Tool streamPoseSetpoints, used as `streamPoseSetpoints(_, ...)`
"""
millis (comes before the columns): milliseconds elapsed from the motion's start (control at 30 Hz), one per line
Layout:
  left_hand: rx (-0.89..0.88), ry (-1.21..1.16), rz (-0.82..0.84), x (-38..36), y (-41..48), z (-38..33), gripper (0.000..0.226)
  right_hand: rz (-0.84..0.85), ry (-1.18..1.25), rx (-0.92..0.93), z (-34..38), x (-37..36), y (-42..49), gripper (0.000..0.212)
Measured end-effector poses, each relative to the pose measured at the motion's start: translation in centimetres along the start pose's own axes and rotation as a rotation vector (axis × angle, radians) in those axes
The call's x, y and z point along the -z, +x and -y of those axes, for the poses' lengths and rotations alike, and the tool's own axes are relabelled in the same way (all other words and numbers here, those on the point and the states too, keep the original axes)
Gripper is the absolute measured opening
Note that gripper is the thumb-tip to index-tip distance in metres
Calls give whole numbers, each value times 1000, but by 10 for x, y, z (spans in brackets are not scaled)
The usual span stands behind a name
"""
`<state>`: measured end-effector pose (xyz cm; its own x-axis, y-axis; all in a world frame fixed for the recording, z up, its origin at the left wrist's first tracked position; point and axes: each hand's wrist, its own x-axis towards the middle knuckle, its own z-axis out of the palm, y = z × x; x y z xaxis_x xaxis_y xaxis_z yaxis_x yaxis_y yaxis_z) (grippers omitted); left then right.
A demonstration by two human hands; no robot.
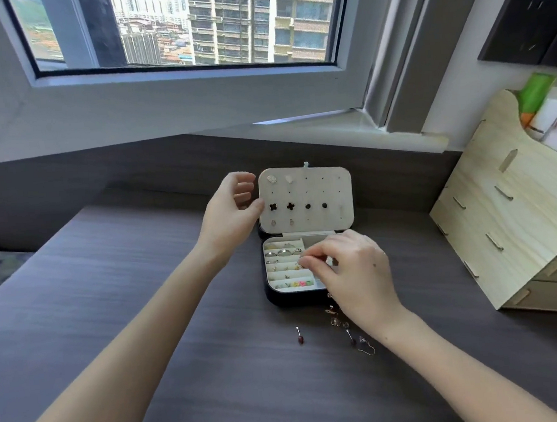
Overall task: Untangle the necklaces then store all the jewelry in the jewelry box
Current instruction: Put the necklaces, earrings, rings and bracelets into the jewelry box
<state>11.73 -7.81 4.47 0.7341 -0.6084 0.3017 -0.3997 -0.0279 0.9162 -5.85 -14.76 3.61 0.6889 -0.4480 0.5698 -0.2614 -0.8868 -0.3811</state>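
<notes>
Two hands work at the open box (268, 297), which sits at the centre of the frame on the dark surface (165, 321). The right hand (353, 271) hovers over the tray; its fingers (320, 257) pinch a small piece (302, 260), too tiny to identify, above the ring rows (282, 252). The left hand (231, 211) waits at the left edge of the raised lid (322, 186), fingers loosely curled and grasping nothing.

Several loose pieces still lie on the surface below the box: a red-bead earring (300, 336) on its own and a small cluster (339, 320) beside the right wrist.

Risks, as I judge them: the pinched piece is so small that it could slip and drop among the rings, or bounce out onto the dark surface where it would be hard to spot. The right wrist could brush the cluster and scatter or re-tangle it. A nudge from the left hand could tip the lid and shake its studs loose.

No brand, label or writing is legible anywhere.
</notes>
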Motion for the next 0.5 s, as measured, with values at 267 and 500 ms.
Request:
streamPoseSetpoints(267, -78, 202, 313, 8, -46, -9, 17, 111, 217, -190, 4, -5, 15, 12)
streamPoseSetpoints(500, -62, 265, 313, 7, -51, -9, 14, 203, 498, -330, 6, -3, 15, 9)
